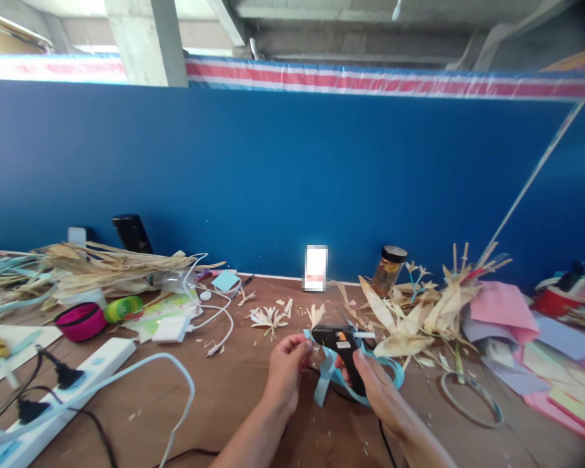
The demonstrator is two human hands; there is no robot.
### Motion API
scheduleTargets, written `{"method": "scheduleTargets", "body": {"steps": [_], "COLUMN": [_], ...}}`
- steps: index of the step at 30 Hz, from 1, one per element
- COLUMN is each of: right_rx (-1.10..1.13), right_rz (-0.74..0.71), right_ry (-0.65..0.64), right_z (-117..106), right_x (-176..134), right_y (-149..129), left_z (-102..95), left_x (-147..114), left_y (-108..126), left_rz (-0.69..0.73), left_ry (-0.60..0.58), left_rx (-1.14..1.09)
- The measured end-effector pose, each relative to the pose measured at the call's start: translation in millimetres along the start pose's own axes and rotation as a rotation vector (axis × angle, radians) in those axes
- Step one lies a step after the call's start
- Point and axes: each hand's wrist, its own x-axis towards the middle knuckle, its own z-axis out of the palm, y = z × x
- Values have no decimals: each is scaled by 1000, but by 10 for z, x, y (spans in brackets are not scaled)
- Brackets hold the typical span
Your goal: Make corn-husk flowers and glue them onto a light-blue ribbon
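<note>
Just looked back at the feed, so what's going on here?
A person works at a brown table. Their right grip holds a black glue gun, its nozzle close to the left grip, which pinches what looks like a small light blue piece. Blue ribbon lies loosely by the gun, and a pale husk flower sits farther back.

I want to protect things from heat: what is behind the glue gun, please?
Behind the glue gun, in the right hand, light-blue ribbon and the brown table show. Whatever lies directly behind its body and the hand is covered.
</note>
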Motion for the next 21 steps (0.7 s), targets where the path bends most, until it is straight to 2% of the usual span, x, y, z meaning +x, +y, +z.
{"method": "scheduleTargets", "body": {"steps": [5,13,21], "right_rx": [-99,-128,-213], "right_rz": [-7,14,-4], "right_ry": [25,38,25], "right_z": [-6,-7,-17], "right_x": [15,58,9], "right_y": [33,77,5], "left_z": [-4,-3,-12], "left_x": [15,-2,16], "left_y": [1,-7,1], "left_rz": [-11,-18,-15], "left_ry": [23,32,37], "left_rx": [10,5,-6]}}
